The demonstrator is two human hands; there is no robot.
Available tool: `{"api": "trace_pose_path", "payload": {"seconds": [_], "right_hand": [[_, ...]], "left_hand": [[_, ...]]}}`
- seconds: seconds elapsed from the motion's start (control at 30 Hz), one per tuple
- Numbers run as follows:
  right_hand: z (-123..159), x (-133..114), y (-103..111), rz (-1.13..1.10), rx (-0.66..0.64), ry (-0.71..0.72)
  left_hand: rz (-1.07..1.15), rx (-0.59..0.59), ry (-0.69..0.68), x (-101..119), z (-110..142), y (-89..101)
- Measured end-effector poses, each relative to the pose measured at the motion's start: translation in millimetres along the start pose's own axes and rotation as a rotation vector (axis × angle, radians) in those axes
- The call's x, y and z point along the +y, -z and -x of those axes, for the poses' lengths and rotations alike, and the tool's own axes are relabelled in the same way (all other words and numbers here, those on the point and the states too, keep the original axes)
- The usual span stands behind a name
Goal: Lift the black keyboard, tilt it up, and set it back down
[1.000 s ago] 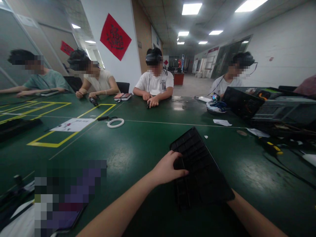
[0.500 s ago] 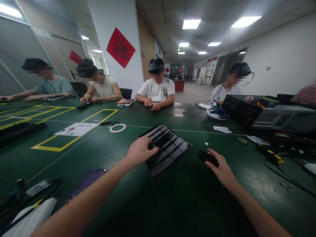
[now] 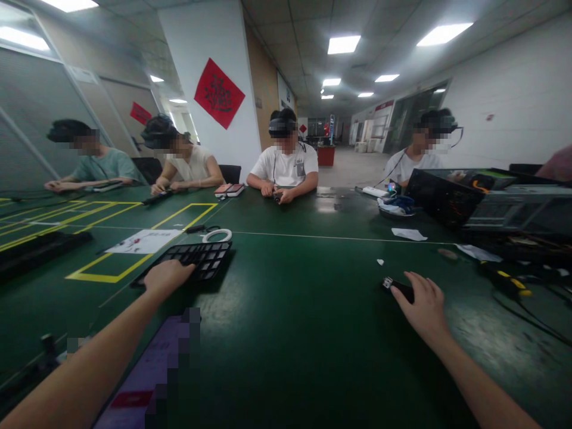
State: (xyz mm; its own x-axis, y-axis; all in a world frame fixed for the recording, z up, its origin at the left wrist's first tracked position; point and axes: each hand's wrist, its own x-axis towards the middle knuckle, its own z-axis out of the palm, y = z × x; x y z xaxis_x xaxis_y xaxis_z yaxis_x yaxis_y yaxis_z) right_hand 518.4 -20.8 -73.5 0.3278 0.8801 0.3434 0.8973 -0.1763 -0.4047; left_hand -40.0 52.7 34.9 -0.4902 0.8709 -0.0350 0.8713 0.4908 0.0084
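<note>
My left hand (image 3: 168, 277) is closed on a black compartment tray (image 3: 213, 260) with a grid of square cells, its fingers hiding part of it. The tray is at the left, beside the yellow-taped rectangle and just in front of a white ring (image 3: 217, 233). On the right, my right hand (image 3: 424, 304) has its thumb and fingers around a small black object with a silver end (image 3: 388, 283). That object is low over or on the green table (image 3: 295, 333); its exact kind is unclear. A small white scrap (image 3: 380, 262) lies just beyond it.
A purple sheet-like item (image 3: 143, 369), partly blurred out, lies below my left forearm. At the right are an open computer case (image 3: 447, 199), cables and a yellow-black tool (image 3: 507, 279). A white paper (image 3: 143, 241) lies at left. Several people sit across the table.
My left hand has carried the tray from the middle to the left, exposing table there. My right hand has shifted slightly right with the small black object, whose silver end now shows.
</note>
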Motion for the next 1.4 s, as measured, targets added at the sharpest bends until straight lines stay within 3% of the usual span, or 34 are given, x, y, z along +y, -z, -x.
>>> {"api": "trace_pose_path", "payload": {"seconds": [0.13,0.27,0.37,0.57,0.63,0.73,0.9,1.03,1.2,1.4], "right_hand": [[-1.5,5.0,-1.5,-0.020,-0.049,-0.015],[-2.1,7.6,-3.1,-0.029,-0.057,-0.011],[-1.5,6.3,-1.4,-0.032,-0.098,-0.015],[0.2,8.7,0.3,0.002,-0.129,0.051],[0.1,11.6,-1.2,0.011,-0.115,0.085],[-0.4,14.1,-3.8,0.003,-0.106,0.104],[-0.6,12.6,-5.8,-0.006,-0.097,0.119],[-0.2,11.7,-4.7,-0.008,-0.119,0.107],[3.3,7.4,-1.3,-0.068,-0.174,0.103],[6.6,1.1,1.3,-0.049,-0.139,0.183]], "left_hand": [[-0.037,-0.017,0.004,-0.7,-2.7,-5.2],[-0.159,0.151,-0.113,17.9,12.3,4.9],[-0.154,0.198,-0.352,53.0,43.2,4.3],[0.184,-0.009,-0.860,151.8,143.3,-33.9],[0.210,-0.019,-0.961,177.1,167.3,-47.9],[0.190,0.004,-1.029,198.3,182.6,-64.5],[0.174,0.043,-1.021,200.6,182.5,-77.4],[0.185,0.046,-1.040,198.9,185.3,-75.6],[0.199,-0.057,-1.038,198.8,187.7,-73.5],[0.199,-0.013,-1.041,198.0,189.7,-72.3]]}}
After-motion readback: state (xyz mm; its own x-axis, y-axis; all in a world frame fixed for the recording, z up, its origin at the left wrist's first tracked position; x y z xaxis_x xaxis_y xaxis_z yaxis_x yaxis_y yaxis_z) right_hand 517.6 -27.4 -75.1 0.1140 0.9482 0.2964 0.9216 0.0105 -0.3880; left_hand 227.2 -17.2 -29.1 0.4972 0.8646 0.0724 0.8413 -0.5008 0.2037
